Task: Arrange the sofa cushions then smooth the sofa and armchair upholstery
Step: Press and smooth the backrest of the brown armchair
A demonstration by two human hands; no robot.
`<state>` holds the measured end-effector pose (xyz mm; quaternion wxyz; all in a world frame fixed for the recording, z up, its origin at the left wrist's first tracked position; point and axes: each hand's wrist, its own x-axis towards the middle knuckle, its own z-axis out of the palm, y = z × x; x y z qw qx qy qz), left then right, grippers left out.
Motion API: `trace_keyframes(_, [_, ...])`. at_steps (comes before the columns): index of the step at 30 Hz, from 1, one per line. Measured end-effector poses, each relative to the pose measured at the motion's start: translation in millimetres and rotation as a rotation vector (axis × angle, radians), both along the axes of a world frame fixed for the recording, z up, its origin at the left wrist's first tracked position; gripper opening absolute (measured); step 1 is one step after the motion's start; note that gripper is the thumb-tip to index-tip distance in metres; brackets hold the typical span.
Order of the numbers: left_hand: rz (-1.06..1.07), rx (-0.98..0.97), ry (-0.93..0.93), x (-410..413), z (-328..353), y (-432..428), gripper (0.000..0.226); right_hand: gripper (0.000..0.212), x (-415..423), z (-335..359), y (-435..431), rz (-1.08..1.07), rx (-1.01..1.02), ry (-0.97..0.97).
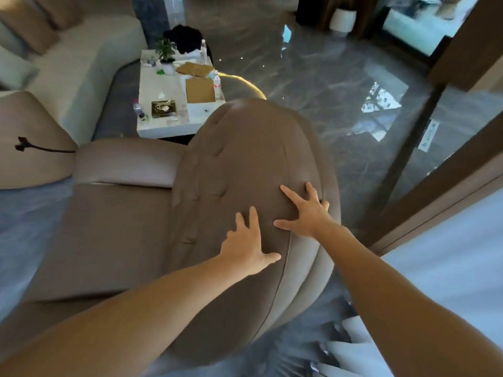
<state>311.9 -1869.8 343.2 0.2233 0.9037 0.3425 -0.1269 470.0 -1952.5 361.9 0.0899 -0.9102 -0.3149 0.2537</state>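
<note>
A brown tufted armchair [239,159] fills the middle of the head view, its backrest curving toward me and its seat [109,235] to the left. My left hand [246,246] lies flat on the backrest fabric with fingers spread. My right hand [306,210] presses flat on the same backrest a little higher and to the right, fingers spread near the piped edge. Neither hand holds anything. A cream sofa [79,66] with brown cushions [30,20] stands at the upper left.
A white coffee table [163,123] with boxes, bottles and a small plant stands beyond the armchair. A second brown seat [27,140] sits at the left. Glossy grey marble floor [326,85] spreads to the right, with a wooden door frame [446,170] at the far right.
</note>
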Motion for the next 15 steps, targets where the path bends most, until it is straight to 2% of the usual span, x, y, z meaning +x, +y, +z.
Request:
trace_keyframes(8, [0.002, 0.007, 0.014, -8, -16, -1, 0.112, 0.091, -6, -2, -4, 0.014, -0.048, 0.003])
trace_keyframes(15, [-0.033, -0.038, 0.01, -48, -14, -6, 0.114, 0.093, -50, 3, -21, -0.001, -0.056, 0.02])
